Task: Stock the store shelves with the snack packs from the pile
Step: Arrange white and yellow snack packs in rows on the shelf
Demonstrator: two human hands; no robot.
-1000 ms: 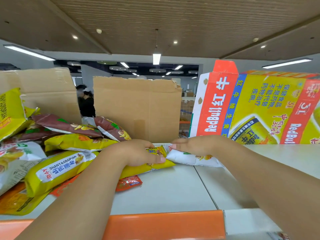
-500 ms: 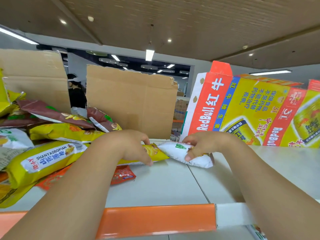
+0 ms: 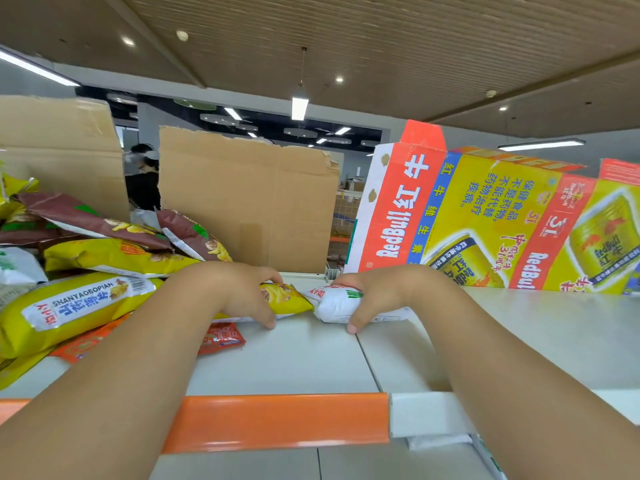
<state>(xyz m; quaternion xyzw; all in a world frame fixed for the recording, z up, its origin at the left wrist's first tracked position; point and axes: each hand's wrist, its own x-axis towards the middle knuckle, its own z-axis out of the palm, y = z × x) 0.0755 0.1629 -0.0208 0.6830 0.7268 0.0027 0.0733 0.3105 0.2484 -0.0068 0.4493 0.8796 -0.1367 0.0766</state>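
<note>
On the white top shelf [image 3: 298, 358], my left hand [image 3: 235, 292] grips a yellow snack pack [image 3: 287, 299] lying flat, thumb in front and fingers over its top. Right beside it, my right hand [image 3: 377, 292] grips a white snack pack [image 3: 332, 304], thumb at the front edge. The two packs lie end to end, almost touching. To the left sits the pile of snack packs [image 3: 86, 258]: yellow, brown and white bags heaped together, with a small red sachet [image 3: 221, 337] under my left forearm.
Upright brown cardboard sheets [image 3: 249, 199] stand behind the packs. A flattened Red Bull carton [image 3: 485, 220] leans at the back right. An orange price rail [image 3: 277, 420] edges the shelf front. A person stands in the gap beyond the cardboard [image 3: 143, 181].
Both hands have curled tighter round their packs, thumbs now down at the front. The white pack has shifted slightly right, away from the yellow one. The camera has tilted a little.
</note>
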